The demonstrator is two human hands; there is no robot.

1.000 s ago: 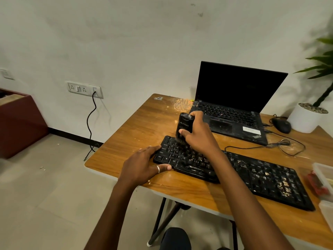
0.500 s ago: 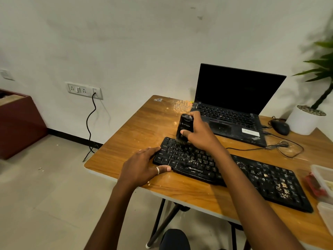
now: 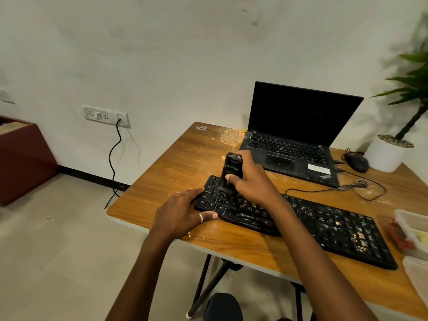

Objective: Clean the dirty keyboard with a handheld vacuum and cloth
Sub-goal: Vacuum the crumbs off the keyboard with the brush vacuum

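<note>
1. Right hand (image 3: 252, 181): on my feed its fingers (image 3: 243, 156) are curled over the top of the handheld vacuum (image 3: 232, 169), and the thumb presses the unit's near face. The grip is clamped on the body.
2. The handheld vacuum is black and stands nearly upright. Its brush end bears down on the upper-left keys of the keyboard (image 3: 335, 228).
3. Left hand (image 3: 183, 214): I see the fingers (image 3: 194, 193) straight and together, lying flat against the left end of the keyboard. The thumb rests along the front edge. A pale ring (image 3: 201, 218) sits on the thumb. This hand grips nothing.
4. The keyboard is black and lies at a slant across the near half of the wooden surface (image 3: 180, 163). Pale crumbs cover the keys toward its right end. The right forearm crosses over its middle.
5. Behind the keyboard I see an open laptop (image 3: 294, 126) with a dark screen. A black mouse (image 3: 357, 163) lies just right of it, and a loose cable (image 3: 361, 188) loops between laptop and keyboard.
6. A white plant pot (image 3: 386, 156) stands at the far right corner. Clear plastic containers (image 3: 414, 228) sit at the right edge.
7. On the wall to the left, a socket plate (image 3: 105, 115) carries a black cord (image 3: 113, 163) that hangs to the floor.
</note>
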